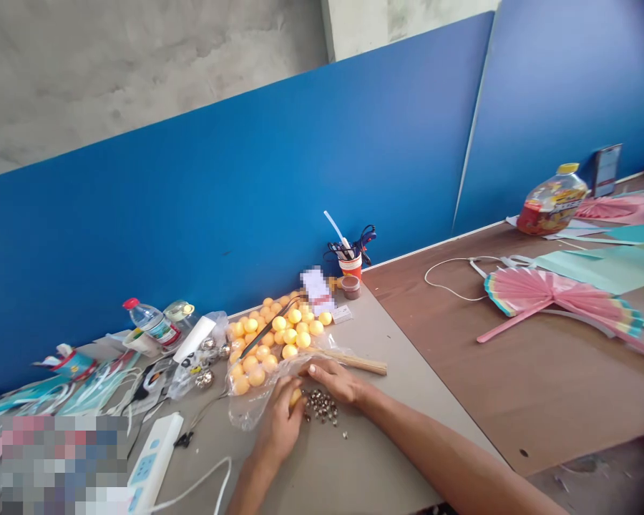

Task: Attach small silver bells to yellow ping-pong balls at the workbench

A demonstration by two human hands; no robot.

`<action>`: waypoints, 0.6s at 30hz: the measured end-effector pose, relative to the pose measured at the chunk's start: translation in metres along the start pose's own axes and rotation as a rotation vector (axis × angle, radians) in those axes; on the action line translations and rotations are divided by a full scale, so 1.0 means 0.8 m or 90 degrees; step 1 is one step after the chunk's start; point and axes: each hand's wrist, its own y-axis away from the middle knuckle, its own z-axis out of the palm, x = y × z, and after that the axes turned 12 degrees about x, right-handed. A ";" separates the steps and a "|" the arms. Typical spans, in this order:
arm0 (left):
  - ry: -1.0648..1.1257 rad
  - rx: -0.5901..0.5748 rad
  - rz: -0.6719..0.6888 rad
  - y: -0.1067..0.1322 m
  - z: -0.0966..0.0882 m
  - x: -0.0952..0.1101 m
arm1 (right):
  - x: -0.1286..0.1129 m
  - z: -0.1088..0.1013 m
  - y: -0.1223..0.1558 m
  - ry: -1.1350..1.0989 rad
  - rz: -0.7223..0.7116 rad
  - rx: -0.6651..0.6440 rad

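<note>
My left hand is closed around an orange ping-pong ball, part of which shows between the fingers. My right hand lies low over the table with its fingers stretched out and thumb apart, just behind a small heap of shiny metal pieces, too small to name exactly. Beyond both hands, a clear plastic bag holds many orange ping-pong balls. A black, slender tool with a cord rests across these balls. Thin wooden sticks lie to the right of the bag.
A white power strip and loose cables are at the left, near a water bottle. A cup of tools stands by the blue partition. Rightward on the brown tabletop are a pink paper fan and a drink bottle.
</note>
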 end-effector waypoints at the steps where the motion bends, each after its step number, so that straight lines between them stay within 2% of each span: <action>1: 0.005 0.004 0.008 -0.008 0.004 -0.009 | 0.000 0.000 -0.001 -0.020 0.003 -0.003; 4: 0.017 0.022 0.027 -0.023 0.011 -0.032 | -0.001 0.000 -0.003 -0.060 0.025 0.002; 7: 0.016 0.022 0.020 -0.025 0.015 -0.044 | -0.004 -0.002 -0.005 -0.074 0.017 0.004; 13: 0.074 -0.021 0.002 -0.014 0.015 -0.047 | -0.011 0.000 -0.002 -0.095 -0.011 0.009; 18: 0.064 -0.083 -0.001 -0.008 0.013 -0.041 | -0.008 0.006 0.002 -0.018 -0.067 0.018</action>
